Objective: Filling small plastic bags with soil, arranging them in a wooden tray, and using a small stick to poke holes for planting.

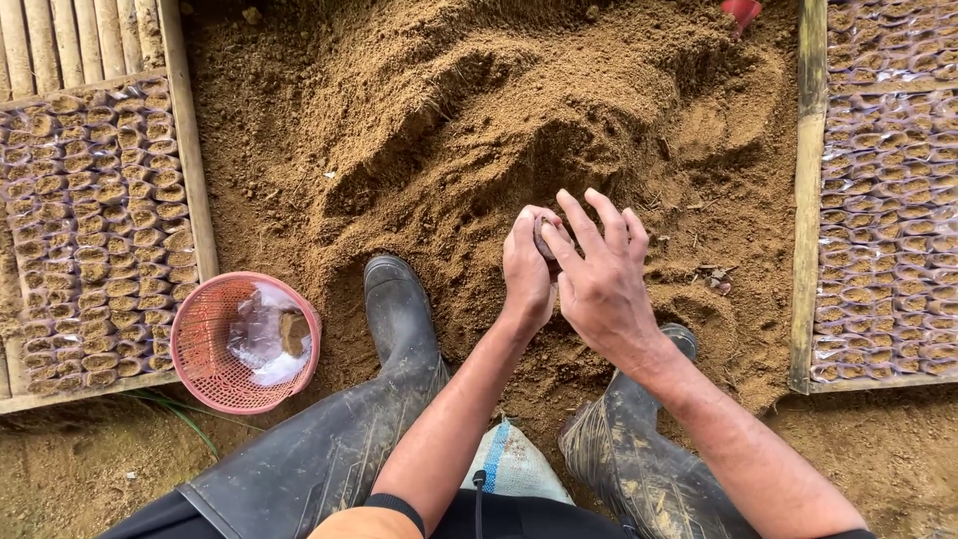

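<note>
Brown, loose sandy soil lies heaped ahead of the grip, just beyond both hands. The person's left hand is clenched around a small clear plastic seedling bag packed with dark soil, which sits upright in the curl of the fingers with only its top showing. The right hand rests against that bag from the right side, fingers spread and fingertips over its mouth; it grasps nothing of its own that can be made out. Directly below the grip stand two tall black rubber boots, muddy, one under each forearm, with a white woven sack with a blue stripe between them. Well off to the left of the grip sits a round pink plastic basket holding crumpled clear plastic bags. Beyond it, farther left, a wooden-framed bed is filled with rows of small soil-filled bags. To the right of the grip, past a wooden plank edge, more rows of filled clear bags stand close together.
</note>
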